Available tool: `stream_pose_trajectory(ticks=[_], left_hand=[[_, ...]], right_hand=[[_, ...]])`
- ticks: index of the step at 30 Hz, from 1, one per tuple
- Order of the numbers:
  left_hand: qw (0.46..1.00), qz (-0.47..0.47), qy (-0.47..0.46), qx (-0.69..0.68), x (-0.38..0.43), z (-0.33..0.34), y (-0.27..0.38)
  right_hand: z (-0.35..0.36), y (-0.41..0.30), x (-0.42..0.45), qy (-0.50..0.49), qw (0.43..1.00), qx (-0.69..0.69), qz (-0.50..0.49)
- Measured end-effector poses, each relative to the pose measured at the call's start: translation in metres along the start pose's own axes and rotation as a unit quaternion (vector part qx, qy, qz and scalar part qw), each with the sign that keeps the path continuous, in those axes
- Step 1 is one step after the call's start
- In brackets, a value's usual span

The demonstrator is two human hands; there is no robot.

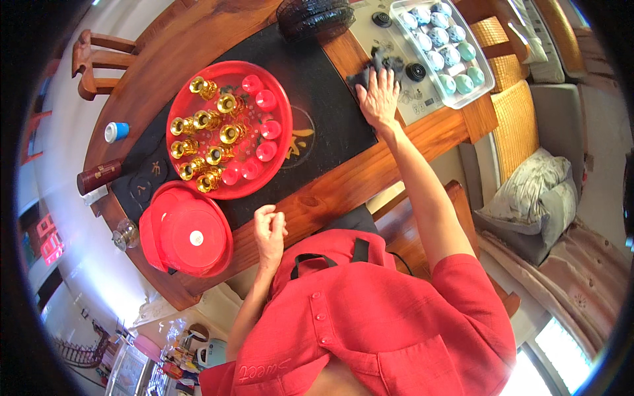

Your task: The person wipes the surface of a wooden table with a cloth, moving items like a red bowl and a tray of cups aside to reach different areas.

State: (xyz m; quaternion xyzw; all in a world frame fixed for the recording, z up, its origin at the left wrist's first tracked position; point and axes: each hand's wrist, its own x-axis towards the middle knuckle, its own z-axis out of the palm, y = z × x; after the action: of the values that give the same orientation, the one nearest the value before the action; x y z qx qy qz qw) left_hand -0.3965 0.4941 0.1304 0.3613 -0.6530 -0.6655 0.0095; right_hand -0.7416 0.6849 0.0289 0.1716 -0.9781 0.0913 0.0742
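Note:
My right hand (380, 99) lies with its fingers stretched out on a crumpled dark grey cloth (384, 64), pressing it onto the pale, printed surface (421, 101) at the right of the wooden tea table. Part of the cloth is hidden under the palm. Just beyond the fingertips is a round black knob-like piece (415, 72). By the table's front edge, my left hand (271, 231) hangs loosely curled, with nothing visible in it. Closest to it are a round red tray (237, 190) and a stack of red plastic basins (195, 232), upside down at the front left corner.
On the tray stand several gold vases (230, 133) and red cups (266, 151). A clear plastic box (488, 84) of blue-and-white and green cups (438, 37) sits at the far right. A black mesh cover (314, 20) rests at the back. A wooden chair (421, 232) stands beside me.

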Motion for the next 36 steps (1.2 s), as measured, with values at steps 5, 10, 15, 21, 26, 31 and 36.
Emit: stream_pose_trajectory(ticks=[5, 10, 15, 21, 26, 31, 36], left_hand=[[0.981, 0.164, -0.043, 0.097, 0.079, 0.055, 0.076], [0.915, 0.331, 0.056, 0.224, 0.191, 0.098, 0.164], [0.887, 0.337, 0.055, 0.309, 0.288, 0.128, 0.207], [0.934, 0.309, -0.057, 0.172, 0.336, 0.127, 0.174], [0.939, 0.308, -0.015, 0.156, 0.333, 0.134, 0.170], [0.939, 0.286, 0.004, 0.190, 0.337, 0.131, 0.173], [0.953, 0.273, 0.051, 0.125, 0.334, 0.131, 0.168]], right_hand=[[0.003, 0.002, 0.063, -0.005, 0.998, 0.014, -0.057], [-0.022, -0.001, 0.000, -0.052, 0.986, 0.050, -0.150], [-0.061, 0.045, -0.085, -0.159, 0.971, 0.061, -0.168], [-0.053, 0.056, -0.053, -0.157, 0.976, 0.064, -0.139], [-0.027, 0.042, 0.047, -0.104, 0.977, 0.065, -0.172], [0.009, 0.022, 0.141, -0.053, 0.977, 0.047, -0.200], [0.024, 0.005, 0.193, -0.064, 0.977, 0.004, -0.203]])
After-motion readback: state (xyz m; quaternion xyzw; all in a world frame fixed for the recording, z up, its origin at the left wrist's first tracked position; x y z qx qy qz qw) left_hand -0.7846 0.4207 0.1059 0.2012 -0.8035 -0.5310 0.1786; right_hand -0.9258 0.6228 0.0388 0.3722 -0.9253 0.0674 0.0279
